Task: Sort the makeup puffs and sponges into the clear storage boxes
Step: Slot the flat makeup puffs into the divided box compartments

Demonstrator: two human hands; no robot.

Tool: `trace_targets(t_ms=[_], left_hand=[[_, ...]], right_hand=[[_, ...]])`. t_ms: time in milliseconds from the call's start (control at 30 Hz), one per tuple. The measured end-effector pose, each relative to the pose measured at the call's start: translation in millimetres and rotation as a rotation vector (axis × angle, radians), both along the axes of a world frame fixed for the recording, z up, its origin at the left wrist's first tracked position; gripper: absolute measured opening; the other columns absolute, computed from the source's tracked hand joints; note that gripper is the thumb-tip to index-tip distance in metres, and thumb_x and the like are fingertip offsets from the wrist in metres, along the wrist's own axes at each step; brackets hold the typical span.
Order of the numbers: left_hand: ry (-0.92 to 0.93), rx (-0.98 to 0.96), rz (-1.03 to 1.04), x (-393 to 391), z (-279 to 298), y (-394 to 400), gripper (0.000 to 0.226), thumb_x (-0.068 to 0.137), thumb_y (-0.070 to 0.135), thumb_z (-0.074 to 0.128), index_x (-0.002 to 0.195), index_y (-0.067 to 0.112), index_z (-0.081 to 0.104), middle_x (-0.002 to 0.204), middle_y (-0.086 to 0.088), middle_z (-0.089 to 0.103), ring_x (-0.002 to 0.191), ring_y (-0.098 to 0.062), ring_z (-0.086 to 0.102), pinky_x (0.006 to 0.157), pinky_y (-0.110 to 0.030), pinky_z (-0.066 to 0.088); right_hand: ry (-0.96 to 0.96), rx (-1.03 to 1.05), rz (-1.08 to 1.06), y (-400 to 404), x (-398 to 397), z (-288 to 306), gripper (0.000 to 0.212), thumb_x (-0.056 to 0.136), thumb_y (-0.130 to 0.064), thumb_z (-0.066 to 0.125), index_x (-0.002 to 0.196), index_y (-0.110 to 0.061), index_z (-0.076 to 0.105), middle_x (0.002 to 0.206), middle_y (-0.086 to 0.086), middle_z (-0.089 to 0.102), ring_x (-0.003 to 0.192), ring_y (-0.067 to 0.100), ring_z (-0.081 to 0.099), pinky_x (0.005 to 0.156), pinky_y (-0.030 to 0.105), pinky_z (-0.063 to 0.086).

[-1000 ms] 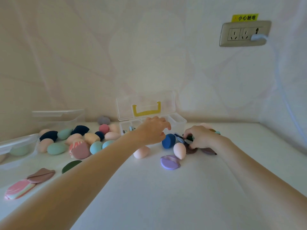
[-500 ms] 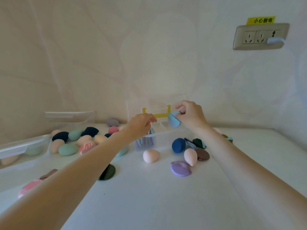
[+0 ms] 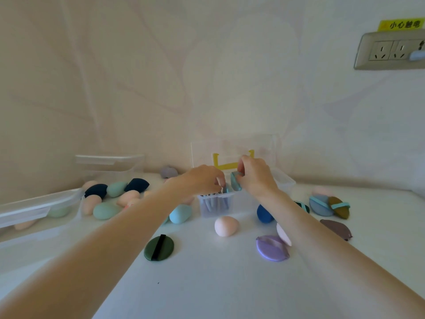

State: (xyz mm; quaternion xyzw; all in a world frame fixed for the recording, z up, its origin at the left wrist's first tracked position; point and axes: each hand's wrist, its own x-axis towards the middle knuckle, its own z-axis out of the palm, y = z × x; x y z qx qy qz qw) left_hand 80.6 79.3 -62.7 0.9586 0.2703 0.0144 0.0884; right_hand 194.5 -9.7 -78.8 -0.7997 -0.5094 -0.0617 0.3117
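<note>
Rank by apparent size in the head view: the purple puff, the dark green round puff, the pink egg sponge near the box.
1. and 2. purple puff and dark green round puff: look alike, not ranked.
3. pink egg sponge: smallest, though it lies farther from the camera.

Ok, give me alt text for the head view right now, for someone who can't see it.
Both hands work over a clear compartment box at the back of a white table: the right hand pinches a blue puff above it, while the left hand touches the puffs standing inside. Loose sponges and puffs lie around, including a dark green puff.
</note>
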Motion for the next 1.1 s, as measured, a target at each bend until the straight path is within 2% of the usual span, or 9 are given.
trace_targets(t_ms=[167, 267, 400, 467, 533, 633, 867, 1000, 1100], left_hand=[[-0.031, -0.019, 0.021, 3, -2, -1, 0.032, 0.089, 0.012, 0.050, 0.121, 0.016, 0.053, 0.123, 0.000, 0.061, 0.102, -0.020, 0.057, 0.081, -0.026, 0.042], [-0.031, -0.007, 0.035, 4, -2, -1, 0.032, 0.090, 0.011, 0.048, 0.119, 0.018, 0.057, 0.122, -0.002, 0.062, 0.112, -0.020, 0.056, 0.089, -0.028, 0.045], [-0.009, 0.021, 0.067, 5, -1, 4, 0.031, 0.091, 0.013, 0.044, 0.117, 0.021, 0.059, 0.126, -0.002, 0.058, 0.117, -0.020, 0.052, 0.094, -0.030, 0.043], [0.037, 0.024, 0.081, 7, -2, 5, 0.032, 0.092, 0.016, 0.043, 0.121, 0.023, 0.055, 0.126, -0.002, 0.057, 0.117, -0.021, 0.052, 0.091, -0.030, 0.042], [0.086, 0.040, 0.093, 11, -4, 3, 0.035, 0.092, 0.020, 0.042, 0.126, 0.023, 0.050, 0.126, -0.003, 0.058, 0.116, -0.023, 0.052, 0.091, -0.030, 0.041], [0.097, 0.090, 0.096, 14, -8, 1, 0.037, 0.092, 0.023, 0.040, 0.129, 0.023, 0.046, 0.122, -0.007, 0.057, 0.118, -0.026, 0.047, 0.089, -0.030, 0.034], [0.020, 0.125, 0.069, 13, -15, -3, 0.036, 0.094, 0.015, 0.039, 0.129, 0.018, 0.043, 0.121, -0.010, 0.057, 0.122, -0.028, 0.036, 0.090, -0.034, 0.029], [-0.033, 0.100, 0.064, 13, -15, -5, 0.039, 0.093, 0.008, 0.037, 0.130, 0.019, 0.042, 0.119, -0.007, 0.059, 0.121, -0.027, 0.036, 0.091, -0.032, 0.028], [-0.079, 0.062, 0.088, 10, -16, -4, 0.039, 0.094, 0.006, 0.034, 0.129, 0.018, 0.044, 0.115, -0.004, 0.063, 0.120, -0.024, 0.040, 0.085, -0.030, 0.028]], right_hand=[[0.048, -0.094, 0.053, 3, -4, -8, 0.012, 0.084, -0.004, 0.055, 0.092, -0.004, 0.065, 0.098, 0.014, 0.068, 0.093, 0.029, 0.061, 0.075, 0.032, 0.045], [0.026, -0.173, 0.074, 1, -7, -7, 0.016, 0.087, -0.009, 0.053, 0.088, -0.001, 0.067, 0.090, 0.013, 0.067, 0.087, 0.029, 0.059, 0.072, 0.032, 0.043], [0.028, -0.300, 0.050, -2, -8, -1, 0.036, 0.088, -0.009, 0.048, 0.052, -0.012, 0.048, 0.059, 0.003, 0.047, 0.083, 0.026, 0.048, 0.067, 0.028, 0.036], [0.122, -0.286, 0.083, -2, -6, 1, 0.031, 0.088, -0.004, 0.044, 0.061, -0.009, 0.059, 0.072, 0.011, 0.061, 0.085, 0.029, 0.055, 0.066, 0.028, 0.041], [0.219, -0.226, 0.116, -5, -3, 3, 0.027, 0.089, -0.001, 0.043, 0.090, 0.000, 0.070, 0.098, 0.016, 0.070, 0.098, 0.029, 0.061, 0.079, 0.030, 0.047], [0.280, -0.185, 0.126, -11, -1, 4, 0.031, 0.088, 0.002, 0.044, 0.111, -0.003, 0.064, 0.113, 0.014, 0.067, 0.110, 0.025, 0.058, 0.082, 0.024, 0.040], [0.235, -0.203, 0.205, -12, -4, 0, 0.042, 0.088, 0.008, 0.035, 0.114, -0.009, 0.064, 0.114, 0.015, 0.063, 0.090, 0.018, 0.050, 0.063, 0.016, 0.038], [0.171, -0.228, 0.212, -15, -7, 1, 0.045, 0.088, 0.010, 0.034, 0.115, -0.008, 0.066, 0.119, 0.014, 0.061, 0.099, 0.023, 0.054, 0.078, 0.021, 0.036], [0.102, -0.304, 0.200, -14, -9, 1, 0.047, 0.089, 0.009, 0.035, 0.119, -0.012, 0.065, 0.125, 0.012, 0.058, 0.101, 0.022, 0.053, 0.080, 0.021, 0.035]])
